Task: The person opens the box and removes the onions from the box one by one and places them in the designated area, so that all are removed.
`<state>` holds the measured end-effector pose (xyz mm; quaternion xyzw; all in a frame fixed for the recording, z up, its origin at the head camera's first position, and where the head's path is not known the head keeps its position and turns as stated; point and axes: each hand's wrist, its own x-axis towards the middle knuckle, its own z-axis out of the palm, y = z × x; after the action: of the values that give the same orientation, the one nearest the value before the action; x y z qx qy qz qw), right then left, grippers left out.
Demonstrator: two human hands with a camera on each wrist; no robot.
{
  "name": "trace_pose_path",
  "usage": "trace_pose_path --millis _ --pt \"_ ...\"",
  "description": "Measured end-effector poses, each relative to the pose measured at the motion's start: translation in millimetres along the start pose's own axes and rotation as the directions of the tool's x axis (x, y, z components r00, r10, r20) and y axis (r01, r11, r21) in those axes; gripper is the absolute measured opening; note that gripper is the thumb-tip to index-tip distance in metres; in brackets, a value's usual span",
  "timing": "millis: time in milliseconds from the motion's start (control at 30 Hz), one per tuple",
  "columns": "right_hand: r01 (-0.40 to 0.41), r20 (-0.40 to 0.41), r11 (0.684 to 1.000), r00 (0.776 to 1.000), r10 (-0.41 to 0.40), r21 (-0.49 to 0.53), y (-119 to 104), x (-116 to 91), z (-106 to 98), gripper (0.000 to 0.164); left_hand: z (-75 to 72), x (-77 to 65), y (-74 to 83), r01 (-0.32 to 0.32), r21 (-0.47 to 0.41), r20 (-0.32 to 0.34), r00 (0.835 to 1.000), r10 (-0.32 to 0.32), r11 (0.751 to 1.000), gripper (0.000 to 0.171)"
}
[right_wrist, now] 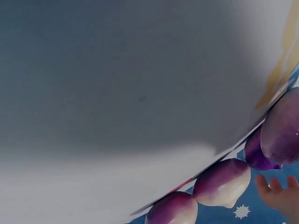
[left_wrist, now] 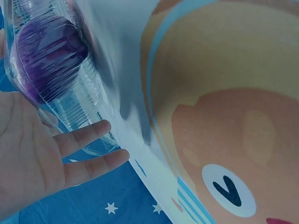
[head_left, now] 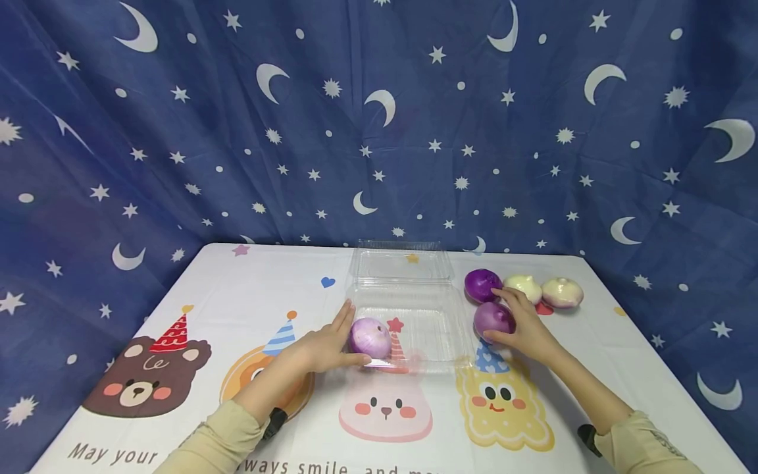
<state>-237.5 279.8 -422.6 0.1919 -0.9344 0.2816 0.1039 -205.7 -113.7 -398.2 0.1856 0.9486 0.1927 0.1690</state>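
Observation:
A clear plastic clamshell box (head_left: 423, 329) lies with its lid (head_left: 403, 264) folded back. Inside its left front corner sits a pale purple onion (head_left: 370, 338), seen through the ribbed wall in the left wrist view. My left hand (head_left: 326, 342) rests against that side of the box, fingers straight and spread, thumb along the front rim. To the right of the box, my right hand (head_left: 524, 326) holds a purple onion (head_left: 494, 320), thumb at its front and fingers at its back. Only some fingertips (right_wrist: 276, 184) of this hand show in the right wrist view.
Right behind the held onion is a darker purple onion (head_left: 482, 284). Beside it stand two whitish onions, one (head_left: 524, 288) closer and one (head_left: 562, 293) farther right. A blue curtain (head_left: 414, 131) with moons and stars hangs behind the printed white tablecloth (head_left: 195, 283).

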Motion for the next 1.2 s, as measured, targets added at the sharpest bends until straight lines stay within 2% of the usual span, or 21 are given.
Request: trace_pose_path --millis 100,267,467,633,833,1033,1200 --pt "0.024 -0.066 1.0 0.998 -0.024 0.006 -2 3 1 0.077 -0.6 0.8 0.2 0.0 -0.003 -0.002 1.0 0.0 1.0 0.105" --pt "0.107 -0.169 0.993 0.981 -0.099 0.04 -10 9 3 0.07 1.0 -0.3 -0.8 0.003 -0.007 -0.005 1.0 -0.003 1.0 0.106" --pt "0.142 -0.198 0.986 0.973 -0.122 0.091 -30 15 4 0.069 3.6 -0.6 -1.6 0.001 -0.003 -0.016 1.0 -0.001 1.0 0.107" --pt "0.147 -0.177 0.981 0.976 -0.124 0.126 -47 18 7 0.069 3.0 -0.1 -0.2 -0.005 -0.01 -0.014 1.0 0.005 1.0 0.106" --pt "0.149 -0.13 0.982 0.982 -0.135 0.112 -72 24 14 0.068 2.7 0.1 0.2 -0.01 -0.006 -0.018 1.0 0.01 1.0 0.106" --pt "0.142 -0.079 0.975 0.988 -0.13 0.17 -100 25 18 0.067 2.6 0.9 -0.2 -0.017 -0.001 -0.024 1.0 0.017 1.0 0.105" --pt "0.164 -0.033 0.968 0.986 -0.161 0.191 -119 24 24 0.067 2.2 0.5 0.4 -0.007 -0.005 -0.015 1.0 0.007 1.0 0.105"
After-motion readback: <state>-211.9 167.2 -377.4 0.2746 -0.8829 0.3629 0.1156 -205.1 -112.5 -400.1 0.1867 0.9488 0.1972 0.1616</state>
